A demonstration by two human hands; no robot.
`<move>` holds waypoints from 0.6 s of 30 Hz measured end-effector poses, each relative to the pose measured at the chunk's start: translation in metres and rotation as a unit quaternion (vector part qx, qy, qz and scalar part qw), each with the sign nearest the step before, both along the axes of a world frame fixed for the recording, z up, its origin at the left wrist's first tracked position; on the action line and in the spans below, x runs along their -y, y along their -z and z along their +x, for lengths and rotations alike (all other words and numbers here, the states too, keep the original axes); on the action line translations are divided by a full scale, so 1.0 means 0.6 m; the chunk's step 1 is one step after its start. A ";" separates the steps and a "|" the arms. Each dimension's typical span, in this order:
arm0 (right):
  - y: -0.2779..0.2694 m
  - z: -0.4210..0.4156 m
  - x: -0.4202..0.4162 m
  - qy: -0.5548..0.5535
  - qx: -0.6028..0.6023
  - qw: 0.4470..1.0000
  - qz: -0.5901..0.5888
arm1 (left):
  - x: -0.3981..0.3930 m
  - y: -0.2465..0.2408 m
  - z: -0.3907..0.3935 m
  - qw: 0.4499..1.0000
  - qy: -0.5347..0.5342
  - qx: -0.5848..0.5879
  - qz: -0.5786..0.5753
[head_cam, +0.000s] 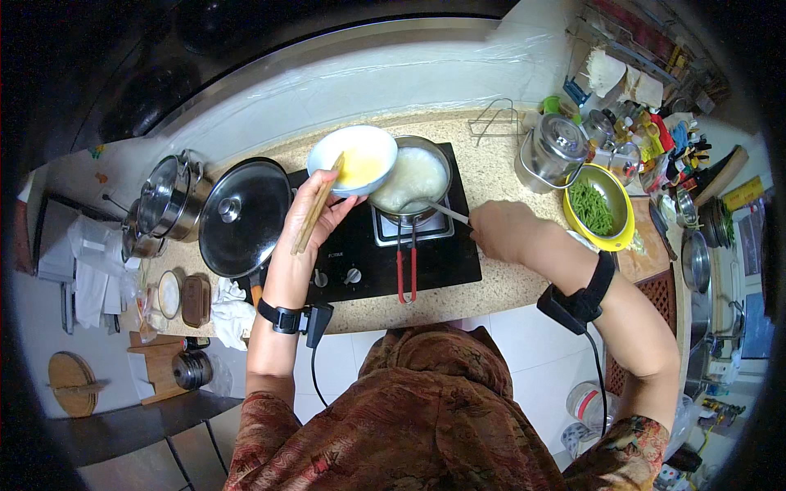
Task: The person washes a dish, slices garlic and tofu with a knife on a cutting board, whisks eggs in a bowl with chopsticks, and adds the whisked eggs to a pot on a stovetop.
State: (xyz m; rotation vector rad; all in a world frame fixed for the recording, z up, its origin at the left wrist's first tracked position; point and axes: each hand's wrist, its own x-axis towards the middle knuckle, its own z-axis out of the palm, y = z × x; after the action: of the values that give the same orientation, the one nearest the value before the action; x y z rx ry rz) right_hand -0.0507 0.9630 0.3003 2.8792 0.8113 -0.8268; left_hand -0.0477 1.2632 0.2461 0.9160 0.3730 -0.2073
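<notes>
My left hand (319,212) grips a white bowl (316,150) by its near side, tilted so that yellow liquid (362,167), like beaten egg, shows inside. A pair of wooden chopsticks (310,224) is held along that same hand, their tips reaching over the bowl. Close by on the right, a saucepan (450,178) with a red two-rod handle (406,276) stands on the burner, full of pale, cloudy liquid (417,172). My right hand (500,230) is closed around the handle of a metal utensil (445,212), whose head is sunk in the liquid and hidden.
A black lidded wok (245,245) fills the hob's (344,276) left side. Steel pots (184,208) stand farther left. At right are a lidded steel pail (549,150), a yellow colander (620,242) of cut green beans (589,208), a cutting board (642,264) and a knife (660,230).
</notes>
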 end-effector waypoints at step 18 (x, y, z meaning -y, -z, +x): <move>0.113 -0.031 -0.041 0.019 0.176 0.984 0.021 | 0.003 0.008 0.004 1.000 0.004 -0.016 -0.014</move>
State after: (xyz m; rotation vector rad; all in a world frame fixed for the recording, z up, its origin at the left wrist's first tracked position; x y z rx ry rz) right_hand -0.0691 0.9876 0.2325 2.9570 0.7398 -0.2867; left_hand -0.0451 1.2616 0.2413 0.8886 0.3948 -0.2349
